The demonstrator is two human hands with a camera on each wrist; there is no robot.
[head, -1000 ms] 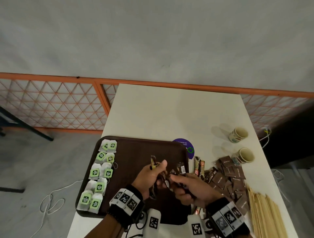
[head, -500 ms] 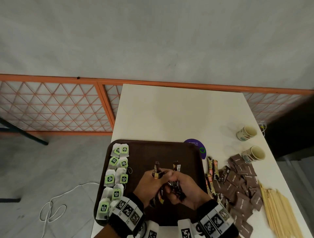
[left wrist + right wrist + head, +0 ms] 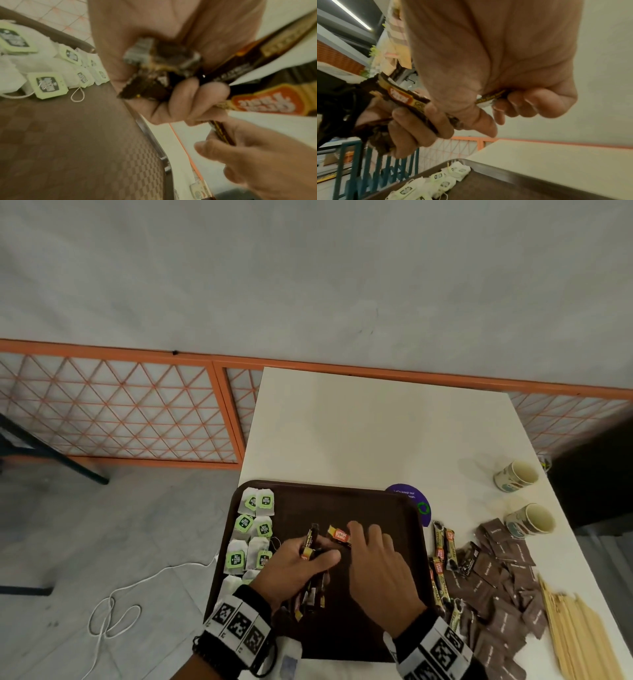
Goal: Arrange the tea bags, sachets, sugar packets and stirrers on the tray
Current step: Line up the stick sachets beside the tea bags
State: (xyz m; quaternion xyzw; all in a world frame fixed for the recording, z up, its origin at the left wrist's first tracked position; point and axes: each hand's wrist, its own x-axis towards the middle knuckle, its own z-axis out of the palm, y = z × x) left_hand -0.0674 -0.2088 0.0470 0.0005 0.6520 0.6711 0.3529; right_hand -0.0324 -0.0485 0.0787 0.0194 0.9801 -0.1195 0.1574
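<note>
The light is soft and even, a little dim, with faint shadows beside the cups (image 3: 517, 475) at the right. The head view bows straight lines toward its edges. Both wrist views are warm-tinted and smeared with blur up close.

Sachet bundle (image 3: 310, 587) mostly hidden inside left hand (image 3: 294, 570); stirrers (image 3: 582, 635) cut by frame edge.
</note>
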